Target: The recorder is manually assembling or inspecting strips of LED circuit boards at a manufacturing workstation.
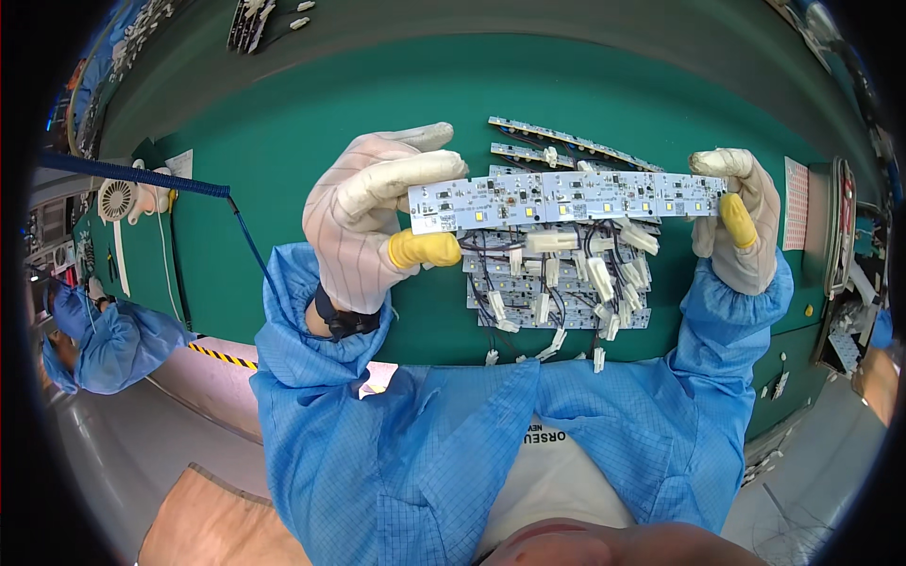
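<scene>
A long white LED circuit board (566, 200) is held up level between my two gloved hands, its yellow LEDs and small parts showing. My left hand (382, 212) pinches its left end between a yellow-tipped thumb and the fingers. At the other end, my right hand (741, 217) grips the board the same way, with a yellow cover on the thumb. Below it lies a stack of similar LED boards (481, 288) with dark wires and white plug connectors (599, 278). Beyond the held board, two more boards (576, 141) stick out at a slant.
The boards lie on a green mat (377, 94). At left are a small white fan (118, 200) and a coiled blue cord (137, 172); a person in blue (123, 335) works past it. A printed sheet (796, 203) and metal-edged tray (838, 226) are at right. More boards (250, 24) lie at the back.
</scene>
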`<state>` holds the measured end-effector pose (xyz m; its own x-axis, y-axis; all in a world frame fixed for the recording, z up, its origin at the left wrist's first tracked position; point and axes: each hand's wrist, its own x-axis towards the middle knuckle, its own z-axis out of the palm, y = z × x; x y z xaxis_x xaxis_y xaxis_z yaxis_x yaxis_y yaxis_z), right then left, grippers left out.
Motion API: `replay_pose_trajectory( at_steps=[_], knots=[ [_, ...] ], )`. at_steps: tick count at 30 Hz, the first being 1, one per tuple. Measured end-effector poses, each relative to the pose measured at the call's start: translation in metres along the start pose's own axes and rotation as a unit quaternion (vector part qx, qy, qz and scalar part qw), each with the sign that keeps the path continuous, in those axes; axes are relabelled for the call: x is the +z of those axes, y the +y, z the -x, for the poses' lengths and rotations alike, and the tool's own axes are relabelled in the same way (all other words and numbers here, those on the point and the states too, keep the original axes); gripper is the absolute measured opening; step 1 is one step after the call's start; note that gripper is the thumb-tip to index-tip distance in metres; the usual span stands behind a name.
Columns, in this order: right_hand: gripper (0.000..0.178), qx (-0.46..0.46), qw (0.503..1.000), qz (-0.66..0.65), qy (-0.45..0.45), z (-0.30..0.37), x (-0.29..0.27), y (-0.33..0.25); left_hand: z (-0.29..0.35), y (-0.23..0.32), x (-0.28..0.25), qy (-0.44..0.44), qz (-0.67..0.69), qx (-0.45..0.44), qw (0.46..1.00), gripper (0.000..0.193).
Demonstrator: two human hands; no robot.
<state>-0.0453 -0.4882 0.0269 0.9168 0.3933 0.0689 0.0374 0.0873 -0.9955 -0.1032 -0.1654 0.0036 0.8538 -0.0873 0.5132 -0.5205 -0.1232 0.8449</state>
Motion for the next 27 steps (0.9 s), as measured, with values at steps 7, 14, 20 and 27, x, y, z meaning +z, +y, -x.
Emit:
replay_pose_trajectory(
  at_steps=[7,14,20,27],
  knots=[
    [0.048,-0.065,0.998,0.0,0.018,0.002,0.003,0.001,-0.004,0.003,0.009,0.052,-0.026,0.015,0.998,0.052],
    [0.054,0.028,0.999,0.014,-0.013,0.004,-0.003,-0.004,-0.001,-0.003,0.002,0.041,-0.03,-0.03,0.998,0.057],
    [0.072,-0.026,0.999,-0.015,-0.021,0.002,-0.001,0.0,0.002,-0.008,0.003,0.052,-0.044,-0.028,0.997,0.059],
    [0.072,-0.044,0.998,-0.037,-0.032,0.002,0.001,-0.001,0.002,-0.016,0.0,0.053,-0.067,-0.01,0.996,0.057]
  ],
)
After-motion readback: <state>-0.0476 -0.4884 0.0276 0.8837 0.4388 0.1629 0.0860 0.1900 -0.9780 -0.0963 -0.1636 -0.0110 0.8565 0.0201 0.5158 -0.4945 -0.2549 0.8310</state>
